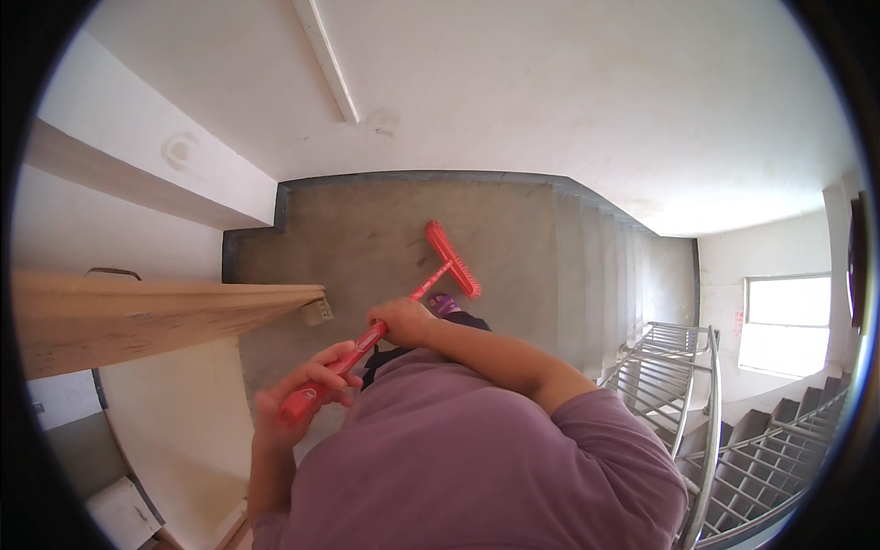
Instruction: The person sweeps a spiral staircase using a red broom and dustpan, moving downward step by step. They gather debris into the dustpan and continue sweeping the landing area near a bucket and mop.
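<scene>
A red push broom slants across the middle of the view, its long red handle coming up towards my body. My right hand is closed around the handle in front of my waist. Near the handle's top end, my left hand has its fingers curled around the grip; it looks slightly blurred. The wide bristled broom head rests on the grey concrete floor, just beyond a foot in a purple sandal.
Stairs lead away on the right, beside a metal railing. An open wooden door juts in from the left. A white wall with dark skirting bounds the landing ahead. A window is at far right.
</scene>
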`<action>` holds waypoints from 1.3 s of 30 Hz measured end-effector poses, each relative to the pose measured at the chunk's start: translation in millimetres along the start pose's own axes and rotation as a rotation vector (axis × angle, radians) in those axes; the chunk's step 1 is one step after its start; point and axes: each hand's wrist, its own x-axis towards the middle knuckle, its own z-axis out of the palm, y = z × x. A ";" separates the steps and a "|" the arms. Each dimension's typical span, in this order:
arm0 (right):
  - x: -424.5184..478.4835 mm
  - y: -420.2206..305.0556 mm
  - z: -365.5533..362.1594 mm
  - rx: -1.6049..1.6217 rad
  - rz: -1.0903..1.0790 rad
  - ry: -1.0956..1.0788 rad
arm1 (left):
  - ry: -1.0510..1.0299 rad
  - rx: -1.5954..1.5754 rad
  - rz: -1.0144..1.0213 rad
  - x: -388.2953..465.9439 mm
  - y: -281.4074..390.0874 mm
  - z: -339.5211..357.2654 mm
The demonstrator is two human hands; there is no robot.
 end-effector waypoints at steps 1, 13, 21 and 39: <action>-4.3 1.6 -13.1 0.007 0.008 0.018 | -0.069 0.081 0.032 8.8 1.8 5.8; -76.3 177.5 -131.9 -0.184 0.248 0.296 | -0.108 0.261 -0.076 188.5 -77.7 50.4; -87.4 243.8 -128.9 -0.310 0.303 0.287 | 0.099 0.395 0.076 218.0 -153.4 56.5; 25.6 60.6 8.5 0.115 -0.467 -0.002 | 0.775 0.625 0.416 16.7 -71.7 71.0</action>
